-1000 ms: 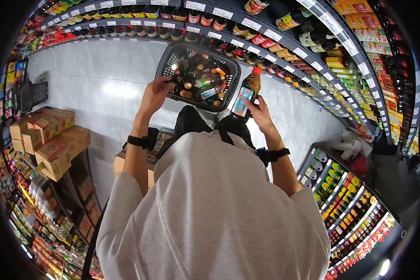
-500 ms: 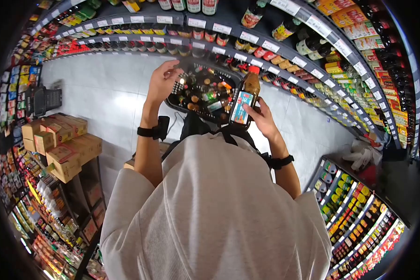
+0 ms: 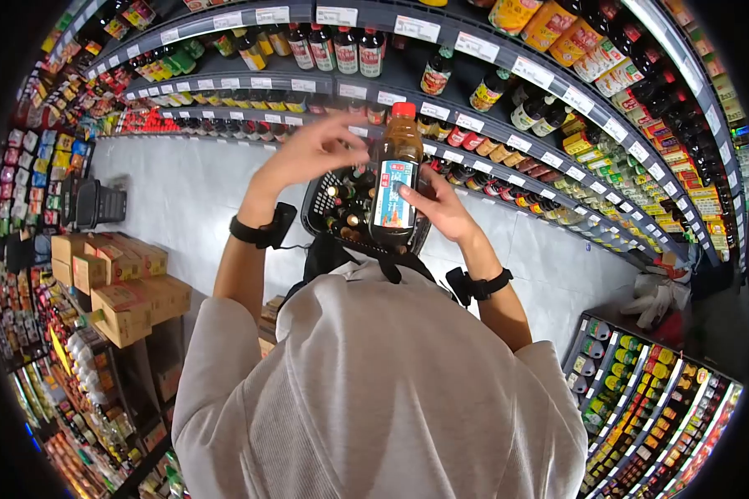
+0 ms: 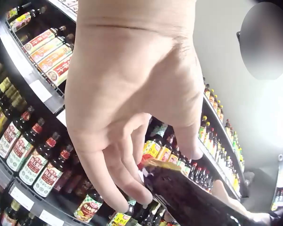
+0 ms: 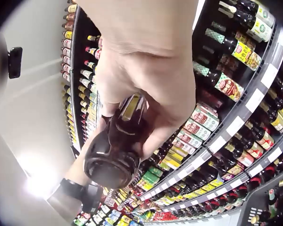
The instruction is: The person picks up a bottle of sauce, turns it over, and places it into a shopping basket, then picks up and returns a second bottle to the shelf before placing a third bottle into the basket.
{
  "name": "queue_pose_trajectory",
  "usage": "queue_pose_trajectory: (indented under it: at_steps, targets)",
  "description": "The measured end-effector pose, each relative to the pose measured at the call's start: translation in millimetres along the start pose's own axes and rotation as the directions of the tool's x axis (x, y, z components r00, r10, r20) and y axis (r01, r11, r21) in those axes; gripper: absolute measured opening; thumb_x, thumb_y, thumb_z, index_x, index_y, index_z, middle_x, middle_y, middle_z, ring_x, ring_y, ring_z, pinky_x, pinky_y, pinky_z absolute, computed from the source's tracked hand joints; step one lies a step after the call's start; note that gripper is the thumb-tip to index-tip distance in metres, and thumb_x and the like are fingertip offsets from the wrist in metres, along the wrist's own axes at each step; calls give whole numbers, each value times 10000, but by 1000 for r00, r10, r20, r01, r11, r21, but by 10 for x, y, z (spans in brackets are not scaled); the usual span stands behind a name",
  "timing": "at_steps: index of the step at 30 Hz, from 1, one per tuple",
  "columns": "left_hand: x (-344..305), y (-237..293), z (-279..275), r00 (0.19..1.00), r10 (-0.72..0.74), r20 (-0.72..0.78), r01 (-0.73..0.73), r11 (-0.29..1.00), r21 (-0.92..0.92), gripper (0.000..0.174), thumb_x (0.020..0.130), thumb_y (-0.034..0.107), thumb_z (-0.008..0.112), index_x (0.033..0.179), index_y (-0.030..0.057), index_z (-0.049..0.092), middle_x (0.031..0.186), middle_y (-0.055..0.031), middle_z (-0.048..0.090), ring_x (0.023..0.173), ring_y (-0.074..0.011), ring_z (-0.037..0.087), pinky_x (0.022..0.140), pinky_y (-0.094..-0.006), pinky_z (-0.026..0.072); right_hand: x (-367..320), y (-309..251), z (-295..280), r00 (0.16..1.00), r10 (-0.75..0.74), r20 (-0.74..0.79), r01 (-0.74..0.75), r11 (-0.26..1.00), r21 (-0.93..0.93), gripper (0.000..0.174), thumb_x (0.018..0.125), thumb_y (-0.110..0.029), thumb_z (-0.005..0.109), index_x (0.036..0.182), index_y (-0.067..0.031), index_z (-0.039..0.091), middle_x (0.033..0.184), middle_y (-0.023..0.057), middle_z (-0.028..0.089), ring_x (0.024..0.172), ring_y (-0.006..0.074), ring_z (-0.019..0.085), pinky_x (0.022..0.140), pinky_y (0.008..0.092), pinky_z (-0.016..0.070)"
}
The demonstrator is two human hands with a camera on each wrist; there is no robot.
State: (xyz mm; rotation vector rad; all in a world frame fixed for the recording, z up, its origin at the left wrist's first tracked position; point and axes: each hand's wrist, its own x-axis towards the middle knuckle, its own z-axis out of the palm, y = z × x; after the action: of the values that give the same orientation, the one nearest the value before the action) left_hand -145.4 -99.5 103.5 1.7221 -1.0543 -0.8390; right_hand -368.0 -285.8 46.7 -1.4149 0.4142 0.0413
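My right hand (image 3: 445, 206) holds a sauce bottle (image 3: 401, 148) upright by its lower body, with its red cap up and its blue-and-white label towards the head camera. Dark liquid fills the bottle. In the right wrist view, fingers and thumb wrap the sides of the bottle (image 5: 111, 162), whose base points at the camera. My left hand (image 3: 308, 154) hovers beside the cap, thumb and fingers spread. The left wrist view has the cap (image 4: 146, 161) close to those fingertips. Below, a black basket (image 3: 310, 204) with several bottles inside stands on the floor, partly hidden behind the bottle.
Curved shelves (image 3: 291, 83) of bottles and packets run across the front and right. Cardboard boxes (image 3: 129, 303) are stacked at the left, with another black basket (image 3: 108, 204) beyond them. A low rack (image 3: 641, 391) of goods stands at the lower right.
The right hand has brought the bottle up and left, from beside the basket to in front of it. My left hand has left the basket rim and risen towards the cap. The head view has tilted up.
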Motion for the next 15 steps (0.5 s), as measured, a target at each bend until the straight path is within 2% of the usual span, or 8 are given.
queue_pose_trajectory:
  at_steps: [3, 4, 6, 7, 8, 9, 12, 15]
  targets:
    - [-70, 7, -112, 986, -71, 151, 62, 996, 64, 749, 897, 245, 788, 1513, 47, 412, 1087, -36, 716, 990, -101, 637, 815, -276, 507, 158, -101, 346, 998, -19, 54, 18, 1000, 7, 563, 983, -328, 694, 1361, 22, 466, 1041, 38, 657, 884, 86, 600, 729, 235, 498]
    - [-85, -223, -134, 987, 18, 162, 13, 982, -187, 727, 899, 230, 784, 1504, 40, 429, 1085, -57, 703, 951, -105, 624, 797, -288, 510, 252, -62, 507, 996, -86, 30, 86, 996, -11, 566, 983, -310, 693, 1370, 33, 465, 1152, 62, 623, 985, 111, 581, 824, 271, 511]
    - [-224, -590, -399, 991, 87, 102, -107, 970, 217, 654, 887, 263, 789, 1420, 10, 508, 1199, -115, 635, 984, -145, 608, 822, -323, 518, 423, 78, 821, 987, -157, 10, 158, 986, -51, 626, 991, -205, 664, 1496, 24, 373, 1338, 110, 563, 1181, 159, 540, 1013, 322, 465]
    - [-371, -624, -501, 974, 219, 50, -209, 967, -147, 659, 882, 271, 796, 1406, -5, 508, 1199, -99, 616, 1038, -154, 595, 844, -333, 520, 566, 140, 996, 987, -151, 46, 152, 988, -20, 663, 993, -170, 651, 1539, 6, 319, 1381, 111, 542, 1222, 173, 530, 1052, 331, 445]
    - [-469, -803, -649, 983, 182, 8, -179, 976, -122, 692, 883, 255, 802, 1435, -4, 474, 1167, -64, 603, 1055, -148, 576, 862, -334, 516, 689, 167, 1181, 988, -147, 38, 151, 984, -96, 647, 991, -149, 647, 1536, -9, 328, 1384, 101, 537, 1222, 171, 532, 1053, 335, 446]
    - [-586, -841, -834, 985, 165, 44, -138, 922, -362, 727, 888, 234, 799, 1475, 11, 433, 1193, -61, 606, 1049, -150, 582, 884, -331, 512, 820, 194, 1364, 989, -144, 31, 147, 974, -172, 632, 990, -129, 644, 1533, -23, 337, 1387, 91, 532, 1222, 170, 533, 1053, 339, 447]
    - [-969, -1004, -1502, 995, 83, 53, -76, 989, -129, 772, 885, 220, 801, 1518, 33, 401, 1107, -81, 680, 875, -116, 634, 724, -273, 514, 1069, 39, 2135, 992, -121, 29, 122, 992, -24, 495, 1004, -189, 651, 1414, -7, 444, 1329, 79, 563, 1151, 142, 554, 1002, 331, 470]
    - [-1224, -1198, -2085, 990, 141, -10, -139, 959, -248, 746, 887, 216, 800, 1506, 33, 427, 1017, -50, 691, 802, -77, 626, 653, -242, 491, 1497, 11, 2698, 997, -76, 12, 77, 983, -167, 418, 1036, -162, 593, 1410, -14, 480, 1307, 43, 579, 1175, 136, 532, 1057, 307, 417]
